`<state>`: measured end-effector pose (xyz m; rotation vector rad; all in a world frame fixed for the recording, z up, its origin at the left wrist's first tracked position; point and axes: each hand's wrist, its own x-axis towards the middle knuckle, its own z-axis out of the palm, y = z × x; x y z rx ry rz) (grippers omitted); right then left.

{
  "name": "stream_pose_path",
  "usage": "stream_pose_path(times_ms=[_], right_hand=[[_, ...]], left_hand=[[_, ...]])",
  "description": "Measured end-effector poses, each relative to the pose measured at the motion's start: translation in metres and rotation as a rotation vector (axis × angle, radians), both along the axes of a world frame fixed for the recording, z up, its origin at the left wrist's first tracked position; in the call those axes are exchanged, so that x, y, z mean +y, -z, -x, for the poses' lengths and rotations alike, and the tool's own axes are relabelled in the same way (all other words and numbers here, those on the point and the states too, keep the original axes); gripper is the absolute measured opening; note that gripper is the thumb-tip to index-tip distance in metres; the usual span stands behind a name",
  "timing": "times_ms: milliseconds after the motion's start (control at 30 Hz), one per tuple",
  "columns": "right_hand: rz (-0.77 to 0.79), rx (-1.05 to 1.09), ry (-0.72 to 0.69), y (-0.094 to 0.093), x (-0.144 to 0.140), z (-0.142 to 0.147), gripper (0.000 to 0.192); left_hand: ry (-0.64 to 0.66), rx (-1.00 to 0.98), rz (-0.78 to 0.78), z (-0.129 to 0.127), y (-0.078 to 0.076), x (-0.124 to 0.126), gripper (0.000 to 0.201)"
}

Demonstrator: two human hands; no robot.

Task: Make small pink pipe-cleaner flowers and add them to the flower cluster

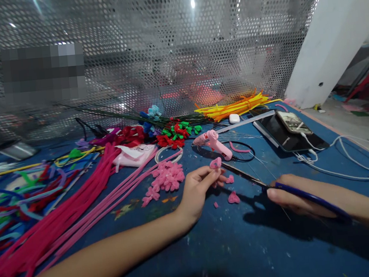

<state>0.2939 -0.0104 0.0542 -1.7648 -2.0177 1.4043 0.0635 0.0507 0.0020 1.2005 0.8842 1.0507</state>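
Note:
My left hand pinches a small pink pipe-cleaner piece just above the blue table. My right hand grips the blue handles of a pair of scissors, whose blades point left toward that piece. Loose pink bits lie on the table between my hands. A cluster of finished pink pipe-cleaner flowers sits to the left of my left hand.
A pink glue gun lies behind my hands. Long pink pipe cleaners spread at left, orange and yellow ones at the back. A tablet and phone with white cables sit at right. A perforated metal screen backs the table.

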Motion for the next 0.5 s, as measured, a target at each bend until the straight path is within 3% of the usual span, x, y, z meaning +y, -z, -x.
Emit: stream_pose_path(times_ms=[100,200,300,400,500], right_hand=[[-0.410,-0.410,-0.019,0.007,0.006,-0.009,0.056],[-0.584,-0.702,0.048,0.020,0.017,-0.022,0.050],[-0.671,-0.743,0.009,0.027,0.025,-0.034,0.038],[-0.771,-0.666,-0.133,0.025,0.024,-0.045,0.024],[-0.850,-0.610,-0.238,0.017,0.019,-0.053,0.040]], left_hand=[[-0.064,-0.066,0.031,-0.002,-0.001,0.001,0.018],[-0.051,-0.070,0.013,-0.003,0.000,0.002,0.021],[0.018,-0.015,-0.044,-0.002,0.001,0.001,0.022],[0.098,0.084,-0.117,-0.001,-0.001,-0.003,0.023],[0.173,0.194,-0.173,0.000,-0.004,-0.009,0.026]])
